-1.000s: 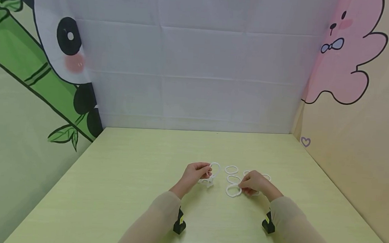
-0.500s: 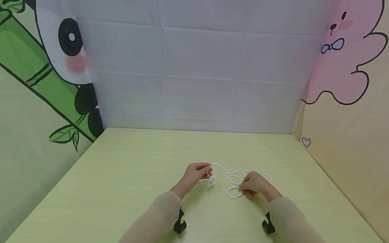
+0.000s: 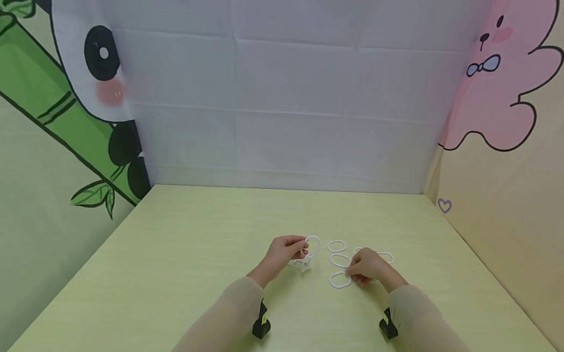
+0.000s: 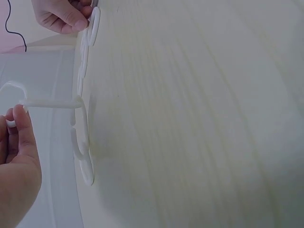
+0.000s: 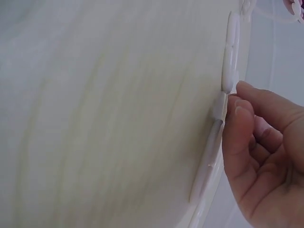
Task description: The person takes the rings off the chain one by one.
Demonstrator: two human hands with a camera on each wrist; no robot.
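White nearest ring (image 3: 337,287) (right hand (image 3: 370,264) touching) has crept slightly closer.

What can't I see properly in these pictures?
Head view: parts of the white rings by the right hand, which covers them.
Left wrist view: part of the left hand, cut off by the left edge.
Right wrist view: most of the left hand, cut off at the top right corner.

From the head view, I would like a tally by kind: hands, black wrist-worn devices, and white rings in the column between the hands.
Hands (left hand, right hand): 2
Black wrist-worn devices: 2
White rings in that column: 3
Total: 7
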